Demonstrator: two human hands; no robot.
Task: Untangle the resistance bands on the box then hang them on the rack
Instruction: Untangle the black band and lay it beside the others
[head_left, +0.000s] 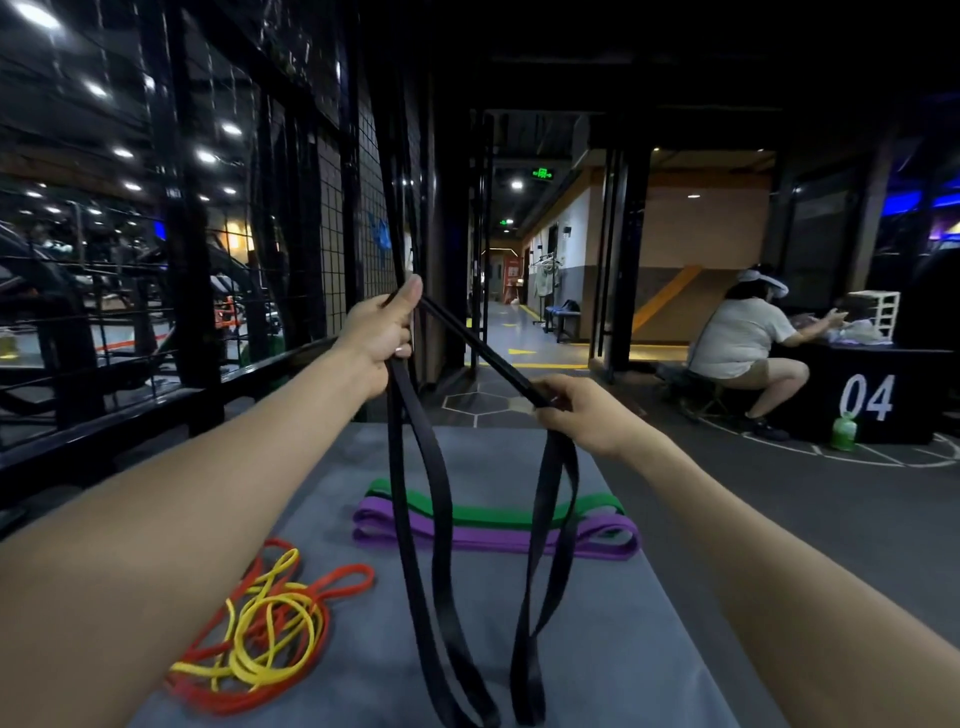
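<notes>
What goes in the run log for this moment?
left hand: grips black band | right hand: grips black band | box: red-yellow tangle, purple band, green band

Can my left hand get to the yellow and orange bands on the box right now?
Probably not yet: the left hand grips the black band; the tangled yellow and orange bands lie unobstructed below.

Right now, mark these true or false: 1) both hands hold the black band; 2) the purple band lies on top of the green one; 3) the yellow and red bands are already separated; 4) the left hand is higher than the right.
1) True: the left hand and right hand both grip the black band.
2) True: the purple band overlaps the green band on the grey box top.
3) False: the yellow band and red band lie tangled together.
4) True.
</notes>
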